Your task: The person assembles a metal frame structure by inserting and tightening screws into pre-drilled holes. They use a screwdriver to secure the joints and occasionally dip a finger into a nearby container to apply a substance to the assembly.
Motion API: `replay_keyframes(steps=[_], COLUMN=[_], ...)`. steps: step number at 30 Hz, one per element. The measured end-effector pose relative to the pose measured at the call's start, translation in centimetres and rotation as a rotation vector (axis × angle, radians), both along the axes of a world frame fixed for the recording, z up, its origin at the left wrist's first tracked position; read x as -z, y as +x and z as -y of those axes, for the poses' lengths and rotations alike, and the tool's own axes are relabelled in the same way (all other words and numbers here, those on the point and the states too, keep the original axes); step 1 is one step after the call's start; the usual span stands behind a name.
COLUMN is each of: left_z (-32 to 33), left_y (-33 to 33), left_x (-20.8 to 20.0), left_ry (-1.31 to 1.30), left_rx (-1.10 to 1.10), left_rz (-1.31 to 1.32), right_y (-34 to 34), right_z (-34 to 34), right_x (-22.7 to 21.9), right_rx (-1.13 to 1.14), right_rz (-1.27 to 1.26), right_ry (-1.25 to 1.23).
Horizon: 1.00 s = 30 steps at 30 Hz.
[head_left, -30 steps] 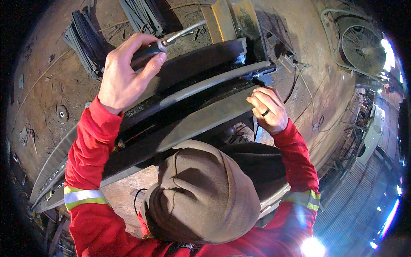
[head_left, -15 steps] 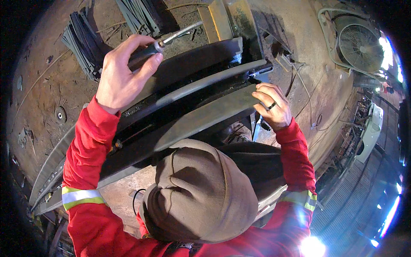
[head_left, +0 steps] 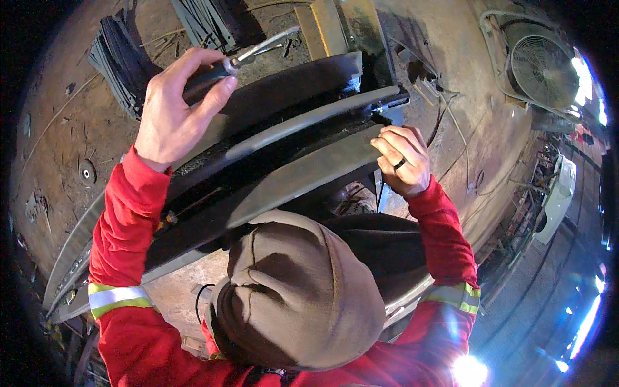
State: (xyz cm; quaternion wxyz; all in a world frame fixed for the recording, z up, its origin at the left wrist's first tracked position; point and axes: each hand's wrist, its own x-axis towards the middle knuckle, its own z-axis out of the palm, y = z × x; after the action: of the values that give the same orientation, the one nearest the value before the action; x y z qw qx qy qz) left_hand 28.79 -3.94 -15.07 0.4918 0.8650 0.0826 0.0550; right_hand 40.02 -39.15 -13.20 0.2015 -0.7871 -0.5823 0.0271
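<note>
My left hand [head_left: 173,109] is closed round the dark handle of a screwdriver [head_left: 263,46], whose bright metal shaft points away to the upper right. Below the shaft lie dark, curved steel pieces running from lower left to upper right: a far plate [head_left: 296,84], a middle rail [head_left: 309,120] and a near plate [head_left: 303,169]. At the right end of the near plate, my right hand [head_left: 405,158], with a dark ring on one finger, has its fingers curled together. Something small and dark shows by its fingertips; what they grip cannot be made out.
Bundles of flat steel strips [head_left: 116,64] lie on the stained ground [head_left: 61,132] at the far left. Upright steel sections [head_left: 329,32] stand beyond the curved pieces. A round caged fan [head_left: 543,71] stands at far right, with cables [head_left: 461,138] nearer. A brown cap [head_left: 296,290] fills the lower middle.
My left hand has shifted slightly left and up with the screwdriver. My right hand has moved slightly left and stays at the near plate's end. The view has shifted slightly.
</note>
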Motion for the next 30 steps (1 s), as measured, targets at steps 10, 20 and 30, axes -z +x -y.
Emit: replay_keyframes(steps=[10, 20, 30], left_z=[-0.1, 0.1, 0.1], left_y=[-0.1, -0.1, -0.2], left_x=[0.1, -0.1, -0.2], left_ry=[-0.021, -0.017, -0.032], left_rx=[-0.004, 0.003, -0.016], left_rz=[-0.008, -0.018, -0.022], right_y=[0.1, 0.2, 0.5], right_z=[0.2, -0.2, -0.2], right_x=[-0.8, -0.5, -1.1], right_rx=[0.099, -0.003, 0.065], right_rz=[-0.147, -0.004, -0.056], right_ry=[-0.059, -0.056, -0.133])
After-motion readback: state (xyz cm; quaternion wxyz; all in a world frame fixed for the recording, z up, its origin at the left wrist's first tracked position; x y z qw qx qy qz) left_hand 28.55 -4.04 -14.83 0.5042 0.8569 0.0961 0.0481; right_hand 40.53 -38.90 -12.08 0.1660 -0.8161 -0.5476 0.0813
